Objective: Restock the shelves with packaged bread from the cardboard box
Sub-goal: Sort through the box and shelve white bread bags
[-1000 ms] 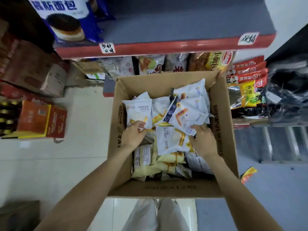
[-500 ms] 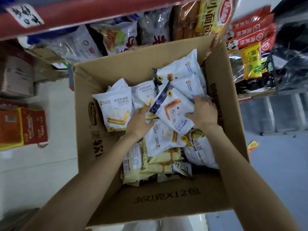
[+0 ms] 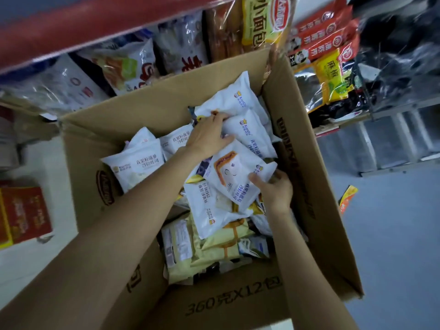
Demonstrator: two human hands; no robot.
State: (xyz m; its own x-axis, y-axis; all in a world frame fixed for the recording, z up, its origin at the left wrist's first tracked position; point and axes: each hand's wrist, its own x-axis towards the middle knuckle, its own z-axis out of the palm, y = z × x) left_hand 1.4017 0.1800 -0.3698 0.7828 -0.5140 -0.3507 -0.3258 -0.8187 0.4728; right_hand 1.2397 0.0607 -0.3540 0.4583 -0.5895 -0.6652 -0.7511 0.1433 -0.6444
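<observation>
An open cardboard box (image 3: 297,148) stands on the floor, filled with several white and yellow bread packs. My right hand (image 3: 276,191) grips the lower right edge of a white pack with a toast-face print (image 3: 234,172) lying on top of the pile. My left hand (image 3: 209,134) reaches across to the far side of the box, fingers spread flat on another white pack (image 3: 238,101). A white pack with black lettering (image 3: 138,165) lies at the box's left side. Just beyond the box, the shelf with a red edge (image 3: 95,27) holds bagged bread.
Red and yellow snack packets (image 3: 331,53) hang on the rack to the right, with an empty metal shelf frame (image 3: 392,141) below. A red and orange carton (image 3: 21,213) sits on the floor at left. A small wrapper (image 3: 346,198) lies on the grey floor.
My head has leaned closer over the box. My left hand moved from the middle of the pile to the far packs; my right hand slid down to the toast-face pack's lower edge.
</observation>
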